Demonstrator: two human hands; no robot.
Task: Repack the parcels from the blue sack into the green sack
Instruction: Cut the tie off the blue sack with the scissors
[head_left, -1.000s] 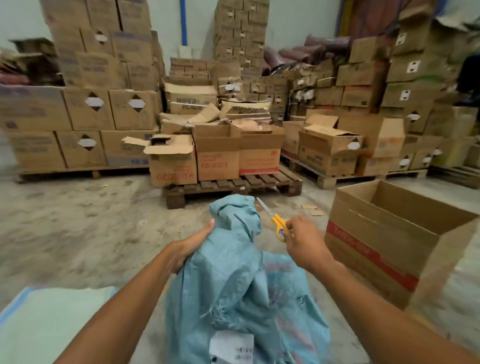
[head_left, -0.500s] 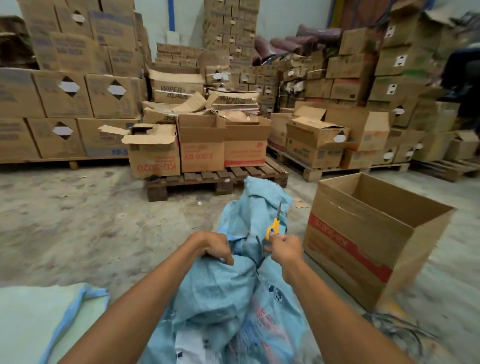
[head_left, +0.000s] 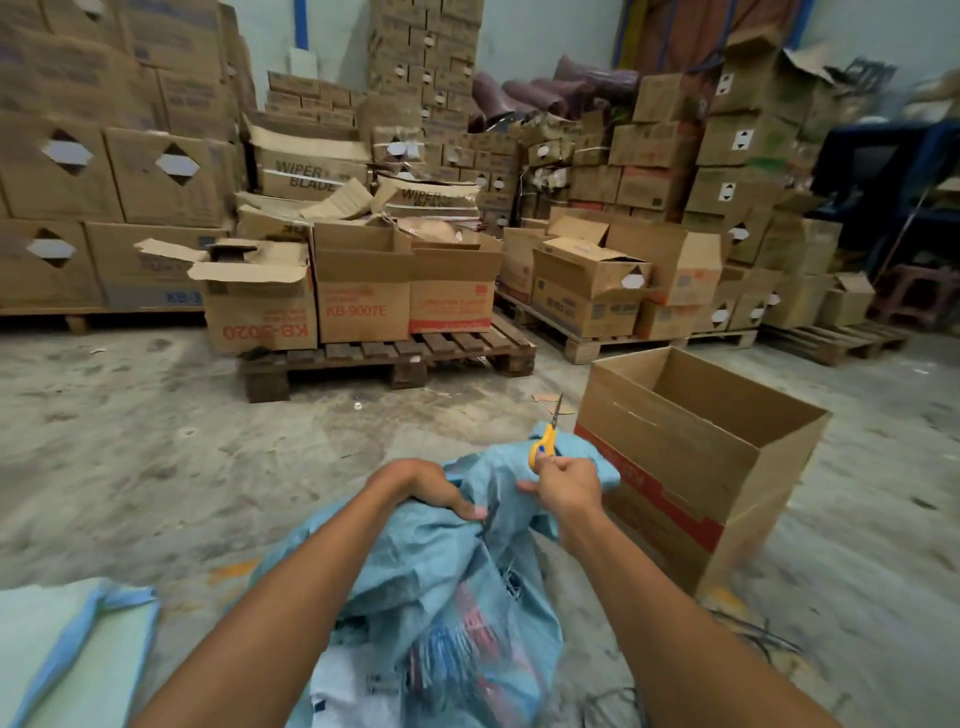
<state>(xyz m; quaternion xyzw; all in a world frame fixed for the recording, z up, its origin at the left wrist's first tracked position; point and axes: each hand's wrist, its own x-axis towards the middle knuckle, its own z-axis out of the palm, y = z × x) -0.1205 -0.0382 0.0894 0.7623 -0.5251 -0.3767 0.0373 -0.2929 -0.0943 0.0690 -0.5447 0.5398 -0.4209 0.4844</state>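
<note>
At lower centre, the left hand (head_left: 441, 491) clenches the blue sack (head_left: 441, 597) and the right hand (head_left: 567, 488) grasps the scissors (head_left: 543, 446): keep the fabric taut, cut away from the body, and reach the green sack (head_left: 67, 649) at lower left.

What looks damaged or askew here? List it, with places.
The blue sack is frayed, loose threads hanging below the right hand, which holds scissors. On the pallet behind, the left box sits upside down, print inverted, flaps torn. The wiper blade box behind it is crushed.
</note>
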